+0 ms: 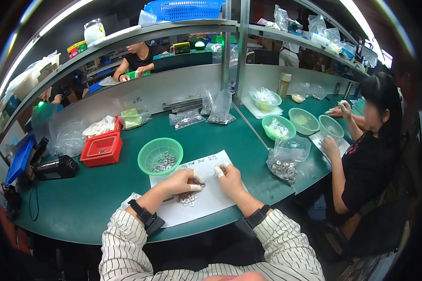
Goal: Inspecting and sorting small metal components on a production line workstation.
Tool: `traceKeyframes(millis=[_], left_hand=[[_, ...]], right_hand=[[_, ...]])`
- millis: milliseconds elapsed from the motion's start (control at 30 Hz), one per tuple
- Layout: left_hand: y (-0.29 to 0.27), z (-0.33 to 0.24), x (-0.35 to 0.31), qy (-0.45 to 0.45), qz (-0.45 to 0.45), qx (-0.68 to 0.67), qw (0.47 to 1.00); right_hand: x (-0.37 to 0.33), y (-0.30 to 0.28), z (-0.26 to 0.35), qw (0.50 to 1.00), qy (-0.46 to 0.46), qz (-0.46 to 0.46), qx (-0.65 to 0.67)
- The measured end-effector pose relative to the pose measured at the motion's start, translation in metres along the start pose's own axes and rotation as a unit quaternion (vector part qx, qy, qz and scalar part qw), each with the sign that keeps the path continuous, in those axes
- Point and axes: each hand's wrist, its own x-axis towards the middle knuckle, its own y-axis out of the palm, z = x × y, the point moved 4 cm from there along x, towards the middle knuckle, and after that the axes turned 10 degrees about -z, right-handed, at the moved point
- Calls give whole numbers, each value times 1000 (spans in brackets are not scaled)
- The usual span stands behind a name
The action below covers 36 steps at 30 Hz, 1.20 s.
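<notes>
Work looks approx. midway, my guess: there's a loose pile of small metal rings (187,200) on the white sheet (208,210) in front of me, plus a batch of metal pcs (165,162) in the green basket (146,153) just beyond the sheet's L corner. Can't tell which lot is done & which is left.

My L hand (183,181) is over the pile, thumb & fingers closed on a ring or two at the tips. My R hand (230,181) is up over the sheet's R side, tips drawn close together; can't tell if they've got anything between them. Finger covers on both.

Also on the worktop (79,201): clear bag (293,145) w/ lots more metal pcs, off to my R, presumably not dealt with yet, & red bin (101,157) to the L, a few small bits inside, too tiny to ID.

Hard to see: part of the pile's under my L hand, exact ring count n/a. Dark thin item by L wrist mostly covered, maybe a pen. Handwriting on the sheet's partly blocked. Co-worker (368,168) at far R has fingers up w/ something unclear.
</notes>
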Motion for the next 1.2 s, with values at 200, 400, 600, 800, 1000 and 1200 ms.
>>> traceKeyframes(millis=[200, 400, 600, 800, 1000, 1200], left_hand=[[2, 10, 4, -10, -13, -27, 1000], [3, 9, 5, 21, -29, -4, 999], [0, 6, 0, -14, -39, -8, 999], [0, 19, 8, -41, -53, -50, 996], [-5, 15, 10, -34, -73, -64, 995], [-1, 8, 4, 14, -39, 10, 999]], right_hand=[[-1, -1, -1, 1000, 0, 30, -5], [-6, 0, -1, 996, 69, 59, 4], [-15, 5, 4, 995, 61, 79, -11], [-14, 2, 21, 992, -16, 99, -75], [-13, 3, 15, 992, 11, 121, -42], [-18, 3, 12, 990, 17, 129, -51]])
